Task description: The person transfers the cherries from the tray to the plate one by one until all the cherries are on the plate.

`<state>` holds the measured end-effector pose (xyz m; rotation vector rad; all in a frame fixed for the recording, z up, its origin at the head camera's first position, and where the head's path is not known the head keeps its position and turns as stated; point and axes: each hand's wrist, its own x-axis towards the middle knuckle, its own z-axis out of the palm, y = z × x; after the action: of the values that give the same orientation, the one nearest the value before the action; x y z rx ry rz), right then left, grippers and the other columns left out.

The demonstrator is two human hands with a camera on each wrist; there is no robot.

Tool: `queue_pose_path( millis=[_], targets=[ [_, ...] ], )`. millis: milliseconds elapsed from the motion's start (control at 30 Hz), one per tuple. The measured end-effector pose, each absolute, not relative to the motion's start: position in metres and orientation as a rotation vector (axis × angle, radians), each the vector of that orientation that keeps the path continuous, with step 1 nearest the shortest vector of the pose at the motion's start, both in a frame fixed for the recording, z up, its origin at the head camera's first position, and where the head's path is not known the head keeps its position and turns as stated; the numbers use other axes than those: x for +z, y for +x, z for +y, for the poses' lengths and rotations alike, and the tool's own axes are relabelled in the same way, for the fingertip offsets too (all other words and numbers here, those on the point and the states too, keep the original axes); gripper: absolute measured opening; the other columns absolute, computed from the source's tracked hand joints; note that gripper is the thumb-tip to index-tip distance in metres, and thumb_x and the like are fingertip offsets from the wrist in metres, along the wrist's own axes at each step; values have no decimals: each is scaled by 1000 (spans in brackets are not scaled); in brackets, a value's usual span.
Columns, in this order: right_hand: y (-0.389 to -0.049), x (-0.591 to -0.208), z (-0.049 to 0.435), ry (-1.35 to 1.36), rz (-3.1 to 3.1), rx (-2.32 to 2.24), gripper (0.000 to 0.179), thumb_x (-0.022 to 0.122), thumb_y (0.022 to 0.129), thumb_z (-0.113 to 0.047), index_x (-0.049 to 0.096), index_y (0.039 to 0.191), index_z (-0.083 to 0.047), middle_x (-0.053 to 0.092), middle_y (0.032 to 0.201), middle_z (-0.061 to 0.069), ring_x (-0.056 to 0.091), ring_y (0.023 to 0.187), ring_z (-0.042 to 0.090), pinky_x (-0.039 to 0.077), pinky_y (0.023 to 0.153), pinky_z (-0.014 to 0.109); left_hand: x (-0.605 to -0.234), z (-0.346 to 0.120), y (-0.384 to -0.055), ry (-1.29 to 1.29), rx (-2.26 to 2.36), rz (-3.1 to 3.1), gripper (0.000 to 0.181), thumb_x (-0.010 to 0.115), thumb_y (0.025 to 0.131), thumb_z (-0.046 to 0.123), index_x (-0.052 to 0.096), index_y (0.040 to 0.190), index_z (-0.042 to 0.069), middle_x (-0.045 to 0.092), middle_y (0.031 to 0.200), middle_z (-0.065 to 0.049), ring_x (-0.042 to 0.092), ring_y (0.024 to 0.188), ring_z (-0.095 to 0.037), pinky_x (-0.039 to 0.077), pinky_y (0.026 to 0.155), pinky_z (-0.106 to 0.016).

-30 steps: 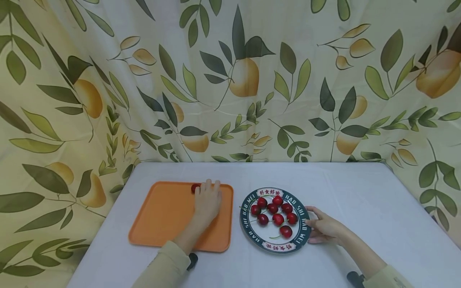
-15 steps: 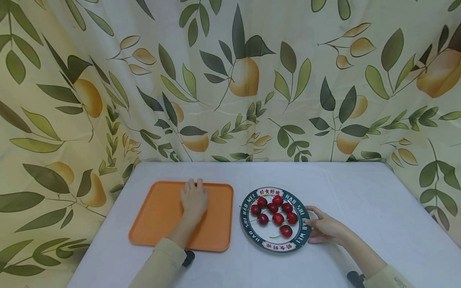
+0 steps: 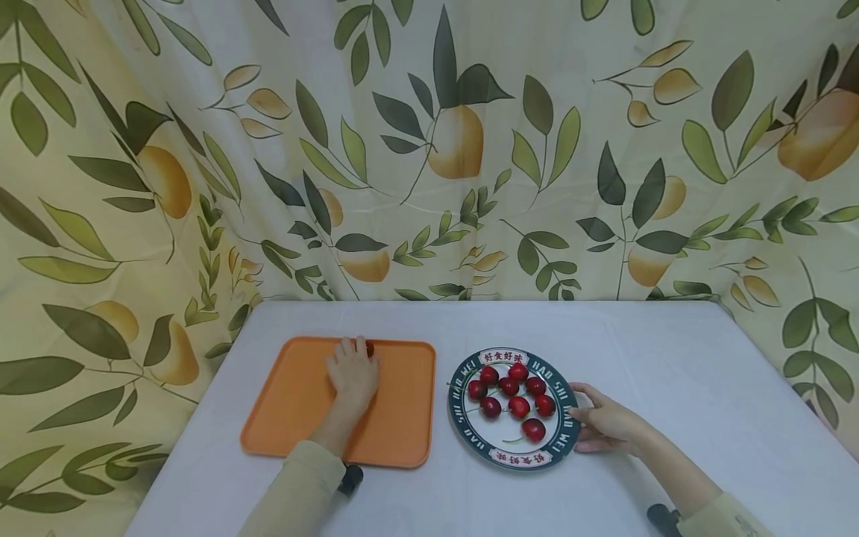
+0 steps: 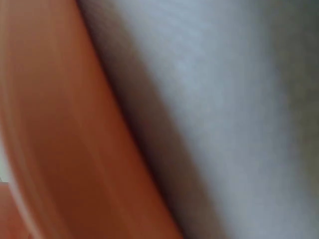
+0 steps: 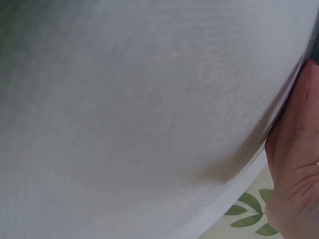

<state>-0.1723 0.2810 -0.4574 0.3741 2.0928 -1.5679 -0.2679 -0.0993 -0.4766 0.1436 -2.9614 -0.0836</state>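
Over the far part of an orange tray (image 3: 288, 403) is my left hand (image 3: 352, 377), palm down with its fingers reaching forward. A dark red cherry (image 3: 370, 348) shows just right of its fingertips, partly covered; the thumb is hidden, so I cannot tell whether the hand pinches the cherry. My right hand (image 3: 607, 421) grips the right rim of a round white plate (image 3: 479, 436) with a dark lettered border. Several red cherries (image 3: 518, 406) with stems lie on the plate. The left wrist view has the tray's side (image 4: 65, 124) close up; at the right wrist view's edge is the right hand (image 5: 296, 159).
A white cloth (image 3: 503, 507) covers the table beneath tray and plate, and a narrow strip of it separates the two. Behind the table hangs a curtain (image 3: 429, 224) printed with fruit and leaves. Dark wrist cameras sit at both sleeves.
My left hand has moved left across the tray. The cherry, earlier left of its fingers and then hidden, now shows on their right. The right hand and plate have stayed put.
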Motion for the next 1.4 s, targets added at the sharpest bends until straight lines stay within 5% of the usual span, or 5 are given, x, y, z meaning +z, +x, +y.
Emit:
queue_pose_path(
  millis=[833, 1400],
  targets=[
    [-172, -458, 282, 355, 2064, -1588, 56, 40, 95, -8, 12, 143, -10, 54, 90, 11, 61, 72, 20, 53, 63, 35, -477, -112, -259, 166, -112, -3089, 12, 47, 92, 12, 43, 101, 5, 42, 92, -18, 40, 89, -32, 33, 71, -42],
    [-171, -457, 281, 350, 2086, -1573, 55, 40, 95, -8, 13, 143, -9, 55, 92, 11, 61, 72, 20, 53, 63, 34, -475, -110, -267, 8, -181, -3052, 37, 49, 89, -1, 49, 124, 12, 45, 110, -18, 44, 102, -33, 38, 78, -45]
  ],
)
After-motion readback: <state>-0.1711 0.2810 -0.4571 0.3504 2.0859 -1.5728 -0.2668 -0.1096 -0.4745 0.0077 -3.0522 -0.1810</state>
